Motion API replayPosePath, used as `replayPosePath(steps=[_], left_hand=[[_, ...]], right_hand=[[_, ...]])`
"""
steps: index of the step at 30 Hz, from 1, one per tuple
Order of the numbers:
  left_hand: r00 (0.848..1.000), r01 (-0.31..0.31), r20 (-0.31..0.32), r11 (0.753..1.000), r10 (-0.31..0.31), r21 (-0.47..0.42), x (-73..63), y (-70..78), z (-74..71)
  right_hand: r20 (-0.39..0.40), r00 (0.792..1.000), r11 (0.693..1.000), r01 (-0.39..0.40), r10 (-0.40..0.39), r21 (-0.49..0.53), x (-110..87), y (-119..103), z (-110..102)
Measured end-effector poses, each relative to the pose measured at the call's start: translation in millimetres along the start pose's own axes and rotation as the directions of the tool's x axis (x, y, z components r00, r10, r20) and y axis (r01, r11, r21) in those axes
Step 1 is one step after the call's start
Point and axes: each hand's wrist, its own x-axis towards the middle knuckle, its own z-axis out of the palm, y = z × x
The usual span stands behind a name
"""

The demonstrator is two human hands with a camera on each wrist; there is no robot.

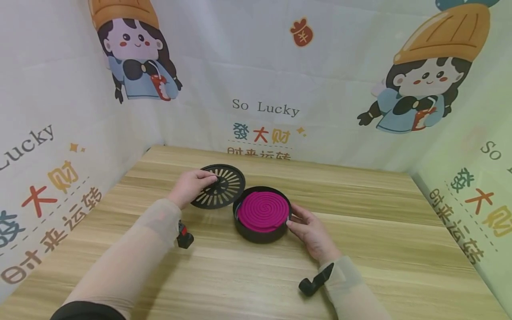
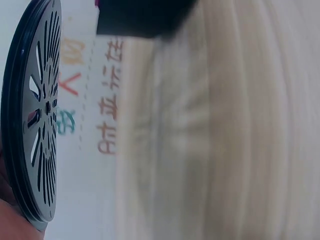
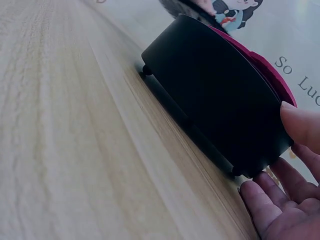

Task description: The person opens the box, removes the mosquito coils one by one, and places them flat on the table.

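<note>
My left hand (image 1: 194, 186) pinches the middle of a round black slotted lid (image 1: 225, 190) and holds it up, tilted, left of a round black mosquito coil holder (image 1: 262, 235). Magenta mosquito coils (image 1: 264, 208) fill the holder, their spiral facing up at the rim. In the left wrist view the lid's slotted underside shows nearly edge-on. My right hand (image 1: 310, 231) grips the holder's right side. In the right wrist view its thumb (image 3: 300, 125) lies at the rim, and its fingers curl low against the wall. The holder stands on small feet.
The wooden tabletop (image 1: 248, 284) spreads around the holder. Pale printed cloth (image 1: 264, 66) with cartoon figures and lettering hangs behind the table and along both sides. A small black wrist camera (image 1: 185, 238) juts from the left cuff, another (image 1: 314, 284) from the right.
</note>
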Motion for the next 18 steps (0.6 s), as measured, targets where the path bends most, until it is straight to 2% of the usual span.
replayPosePath(steps=[6, 12, 18], left_hand=[[0.998, 0.060, -0.008, 0.998, -0.060, 0.033, 1.4, -21.9, -8.4], [0.997, 0.072, -0.011, 0.990, -0.071, 0.125, 2.0, -32.9, -12.3], [0.996, 0.091, -0.004, 0.981, -0.091, 0.172, 1.4, -42.8, -12.3]], right_hand=[[-0.009, 1.000, 1.000, 0.004, -0.004, 0.006, 0.6, 1.4, 0.8], [-0.019, 1.000, 1.000, 0.000, 0.000, 0.006, -0.3, 0.6, 0.9], [-0.012, 1.000, 1.000, -0.003, 0.003, 0.011, -0.9, -1.3, 0.7]])
